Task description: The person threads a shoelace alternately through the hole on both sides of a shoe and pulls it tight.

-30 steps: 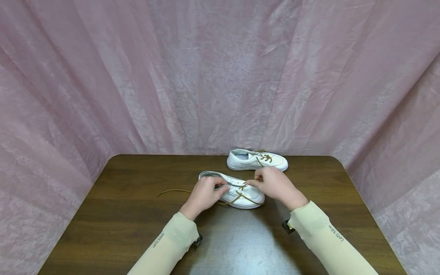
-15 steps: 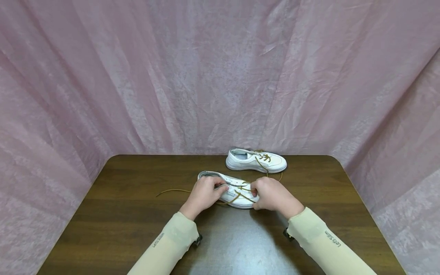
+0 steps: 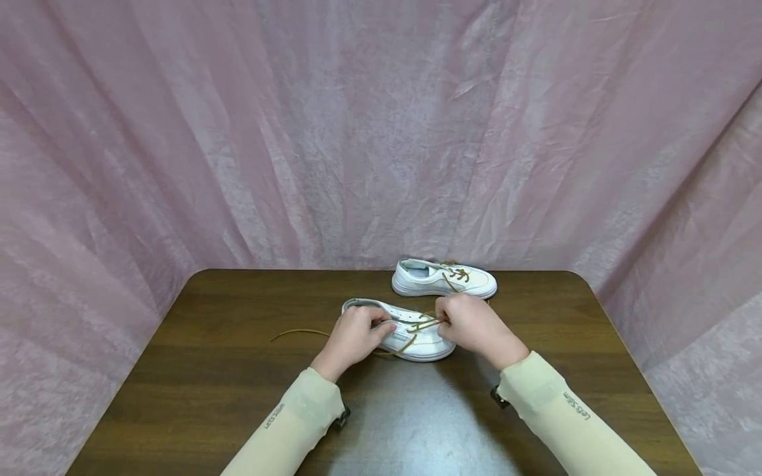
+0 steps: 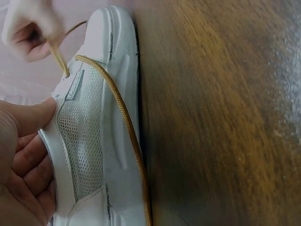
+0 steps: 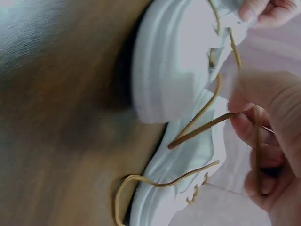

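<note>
A white sneaker [image 3: 424, 349] with mustard-brown laces lies on the table, toe to the right. My left hand [image 3: 355, 332] grips the near edge of its opening; the left wrist view shows the thumb [image 4: 35, 115] outside and curled fingers inside. At the front lacing, my right hand [image 3: 474, 328] pinches the shoelace [image 5: 233, 47], which runs straight from an eyelet to the fingers. A further loop of lace hangs below that hand in the right wrist view. Another lace length [image 4: 123, 110] trails along the shoe's near side, its tip [image 3: 292, 332] on the table left of my hand.
A second white sneaker [image 3: 417, 284] stands behind the first at the table's back edge, its brown laces [image 3: 460, 273] threaded. A pink curtain [image 3: 381, 132] hangs right behind the brown wooden table [image 3: 226, 383].
My right hand dipped to the toe, then came up pinching the lace. The strand that lay across the toe now runs straight to its fingers. My left hand stays put.
</note>
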`<state>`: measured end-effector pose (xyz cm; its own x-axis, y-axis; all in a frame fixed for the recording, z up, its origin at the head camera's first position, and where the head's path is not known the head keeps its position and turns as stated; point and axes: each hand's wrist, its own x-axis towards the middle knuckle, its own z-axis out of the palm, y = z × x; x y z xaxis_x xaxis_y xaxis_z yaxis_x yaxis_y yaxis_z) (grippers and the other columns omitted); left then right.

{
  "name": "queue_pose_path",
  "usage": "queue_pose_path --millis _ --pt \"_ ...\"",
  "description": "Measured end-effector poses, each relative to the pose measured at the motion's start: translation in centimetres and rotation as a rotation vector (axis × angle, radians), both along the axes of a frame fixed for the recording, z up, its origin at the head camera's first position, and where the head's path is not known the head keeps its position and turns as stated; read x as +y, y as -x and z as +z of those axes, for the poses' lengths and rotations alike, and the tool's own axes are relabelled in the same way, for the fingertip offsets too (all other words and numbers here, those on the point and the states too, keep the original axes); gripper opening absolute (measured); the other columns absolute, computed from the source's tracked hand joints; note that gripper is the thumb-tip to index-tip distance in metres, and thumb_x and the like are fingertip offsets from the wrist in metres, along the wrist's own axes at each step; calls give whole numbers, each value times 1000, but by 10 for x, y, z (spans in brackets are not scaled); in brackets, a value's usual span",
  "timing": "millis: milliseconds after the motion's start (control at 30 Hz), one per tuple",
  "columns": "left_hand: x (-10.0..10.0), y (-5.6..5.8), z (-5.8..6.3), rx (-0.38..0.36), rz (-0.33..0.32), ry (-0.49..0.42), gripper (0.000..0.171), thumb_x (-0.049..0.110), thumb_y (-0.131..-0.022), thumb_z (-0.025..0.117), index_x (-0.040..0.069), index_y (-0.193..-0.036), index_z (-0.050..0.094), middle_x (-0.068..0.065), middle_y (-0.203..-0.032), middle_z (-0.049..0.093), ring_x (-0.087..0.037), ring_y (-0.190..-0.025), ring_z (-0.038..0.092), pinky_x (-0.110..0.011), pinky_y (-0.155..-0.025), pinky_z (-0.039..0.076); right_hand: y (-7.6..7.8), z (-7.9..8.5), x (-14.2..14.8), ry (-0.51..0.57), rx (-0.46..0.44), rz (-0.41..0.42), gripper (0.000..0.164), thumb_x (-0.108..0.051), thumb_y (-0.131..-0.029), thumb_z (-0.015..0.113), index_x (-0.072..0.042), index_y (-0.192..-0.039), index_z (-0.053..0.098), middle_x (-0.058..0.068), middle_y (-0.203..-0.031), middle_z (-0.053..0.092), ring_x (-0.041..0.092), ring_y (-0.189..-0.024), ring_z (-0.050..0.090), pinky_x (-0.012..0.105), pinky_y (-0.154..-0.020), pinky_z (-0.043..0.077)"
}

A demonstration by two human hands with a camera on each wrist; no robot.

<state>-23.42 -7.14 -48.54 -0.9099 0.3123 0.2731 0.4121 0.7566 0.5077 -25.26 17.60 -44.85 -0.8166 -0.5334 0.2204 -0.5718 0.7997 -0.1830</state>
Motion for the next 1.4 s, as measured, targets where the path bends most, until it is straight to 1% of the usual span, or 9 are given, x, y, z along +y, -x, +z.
queue_pose_path --millis 200,367,600,767,867,967,1067,1300,1400 --pt "1 1 0 -1 -10 -4 8 37 -85 67 30 -80 69 20 -75 63 1 -63 52 -21 -57 41 6 16 -5 87 -31 -54 13 -24 -74 67 -20 -85 62 -11 -69 58 7 -63 52 28 -61 43" --pt "1 2 -1 17 -14 0 8 37 -85 67 30 -80 69 20 -75 63 2 -65 54 -21 -59 42 8 32 0 95 -149 -38 15 -36 -75 73 -23 -76 66 -12 -69 62 7 -67 55 28 -65 45" --pt "0 2 -2 28 5 9 8 37 -85 67 31 -80 70 21 -76 64 3 -67 55 -20 -61 43 12 42 9 187 -92 -147 15 -27 -86 66 -19 -75 60 -5 -70 55 12 -63 48 29 -60 39" --pt "0 1 -2 29 13 2 8 36 -84 68 31 -79 70 21 -75 64 3 -66 54 -21 -61 43 8 36 10 37 -198 -103 24 -41 -77 73 -18 -81 67 -7 -75 64 11 -69 55 31 -65 45" --pt "0 1 -2 19 10 -4 8 36 -85 68 30 -80 70 21 -75 64 3 -65 54 -21 -60 42 6 31 10 0 -258 -90 16 -37 -78 72 -21 -77 69 -10 -70 64 9 -66 55 29 -64 45" --pt "0 0 -1 15 7 -6 7 35 -85 67 30 -81 70 21 -76 64 3 -66 54 -21 -61 42 9 31 9 159 -214 -115 18 -30 -88 64 -24 -71 65 -10 -64 58 9 -61 49 28 -60 41" --pt "0 0 -2 22 10 -10 7 35 -84 68 30 -80 70 21 -76 64 3 -66 54 -20 -61 42 14 34 7 436 -134 -151 22 -35 -95 53 -23 -78 63 -6 -65 55 8 -61 46 27 -58 39" --pt "0 0 -1 27 2 -10 7 35 -85 68 29 -83 71 19 -78 65 2 -68 55 -21 -62 43 20 52 6 1090 -164 -113 36 -31 -99 42 1 -89 55 15 -92 71 7 -62 49 21 -58 39" --pt "0 0 -1 24 7 -7 7 35 -85 67 29 -83 71 19 -79 66 3 -69 56 -21 -62 44 20 59 7 1304 -148 -111 32 -23 -100 41 5 -88 50 15 -85 72 13 -54 40 22 -50 32"
